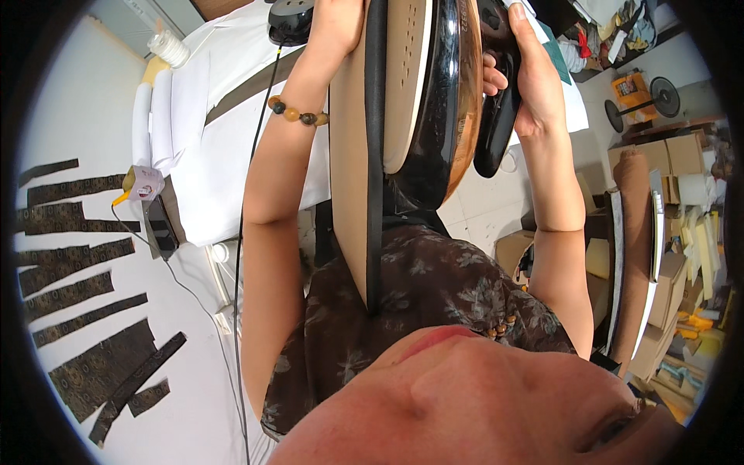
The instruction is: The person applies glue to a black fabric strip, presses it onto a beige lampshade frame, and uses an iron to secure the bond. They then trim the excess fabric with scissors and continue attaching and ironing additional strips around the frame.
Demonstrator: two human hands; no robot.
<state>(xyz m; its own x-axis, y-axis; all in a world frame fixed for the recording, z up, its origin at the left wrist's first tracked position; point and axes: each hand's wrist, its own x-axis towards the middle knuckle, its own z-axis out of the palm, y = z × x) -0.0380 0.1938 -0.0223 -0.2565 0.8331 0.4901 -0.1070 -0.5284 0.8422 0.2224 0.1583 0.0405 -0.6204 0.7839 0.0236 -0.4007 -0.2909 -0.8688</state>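
Observation:
My right hand (pixel 539 85) is wrapped round the black handle (pixel 498 128) of a clothes iron (pixel 434 101). The iron has a black and clear amber body, and its pale soleplate (pixel 407 85), dotted with small holes, is turned to the left. Just left of it, a flat tan board (pixel 353 163) with a thick black edge stands on its side, its near end by my dark patterned top. My left hand (pixel 337 27) is against the board's left face near the top of the picture. Its fingers are mostly out of sight behind the board.
A black rounded device (pixel 291 23) with a cord lies beside my left hand on white sheets (pixel 232 167). Dark patterned fabric strips (pixel 101 356) are at far left, a white spool (pixel 168 49) above. A brown roll (pixel 634 248) and cardboard boxes (pixel 670 159) stand at right.

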